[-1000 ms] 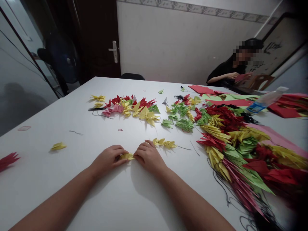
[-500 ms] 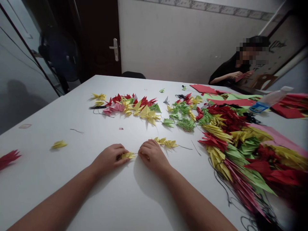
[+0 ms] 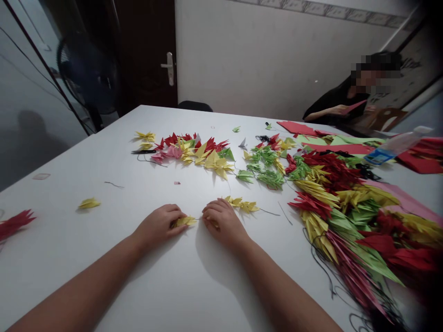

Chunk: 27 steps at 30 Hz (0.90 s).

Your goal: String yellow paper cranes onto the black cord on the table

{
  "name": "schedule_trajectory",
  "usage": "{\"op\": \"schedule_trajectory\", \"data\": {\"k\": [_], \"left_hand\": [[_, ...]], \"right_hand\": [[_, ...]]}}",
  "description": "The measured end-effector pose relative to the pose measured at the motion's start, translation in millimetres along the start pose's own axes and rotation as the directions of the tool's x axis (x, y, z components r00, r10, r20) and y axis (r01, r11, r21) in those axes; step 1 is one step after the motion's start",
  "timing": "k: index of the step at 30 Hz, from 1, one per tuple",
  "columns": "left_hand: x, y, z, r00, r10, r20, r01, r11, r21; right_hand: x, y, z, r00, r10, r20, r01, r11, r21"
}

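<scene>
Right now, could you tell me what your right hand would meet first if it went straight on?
Your right hand would probably meet the folded yellow paper in your left hand; depth is unclear.

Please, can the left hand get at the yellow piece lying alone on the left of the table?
Probably yes. The left hand is the nearer hand to the yellow piece, and nothing seems to stand between them on the table. But it now holds a folded paper, so it would likely need to release that first.
</scene>
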State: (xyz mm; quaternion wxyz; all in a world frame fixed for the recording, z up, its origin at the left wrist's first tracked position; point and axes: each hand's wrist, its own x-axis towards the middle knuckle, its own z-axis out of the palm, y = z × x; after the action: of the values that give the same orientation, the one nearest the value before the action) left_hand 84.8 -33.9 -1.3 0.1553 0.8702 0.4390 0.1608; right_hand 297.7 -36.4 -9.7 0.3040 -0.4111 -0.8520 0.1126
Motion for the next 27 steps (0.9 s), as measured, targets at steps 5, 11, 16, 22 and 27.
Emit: {"op": "schedule_trajectory", "data": {"k": [5, 11, 16, 22, 27], "left_hand": [[-2, -9, -10.7, 0.999, -0.029, 0.027, 0.029, 1.0, -0.001], [-5, -20, -22.5, 0.997, -0.036, 0.061, 0.036, 0.999, 0.003], [-6, -30, -29.2, 0.991, -0.031, 0.132, 0.029, 0.999, 0.014], [-12, -34, -36.7, 0.996, -0.022, 0.091, 0.016, 0.997, 0.069], [-12, -23, -37.5, 1.0, 0.001, -0.018, 0.002, 0.988, 0.152]], "right_hand": [[-4, 4, -2, 0.998, 0.048, 0.05, -0.048, 0.999, 0.006], [-5, 5, -6, 0.998, -0.011, 0.068, 0.014, 0.999, -0.045], [-3, 6, -5, 0.997, -0.037, 0.075, 0.04, 0.998, -0.045], [0, 5, -2, 0.996, -0.052, 0.068, 0.052, 0.999, 0.009], [0, 4, 2, 0.997, -0.065, 0.038, 0.066, 0.998, -0.017]]}}
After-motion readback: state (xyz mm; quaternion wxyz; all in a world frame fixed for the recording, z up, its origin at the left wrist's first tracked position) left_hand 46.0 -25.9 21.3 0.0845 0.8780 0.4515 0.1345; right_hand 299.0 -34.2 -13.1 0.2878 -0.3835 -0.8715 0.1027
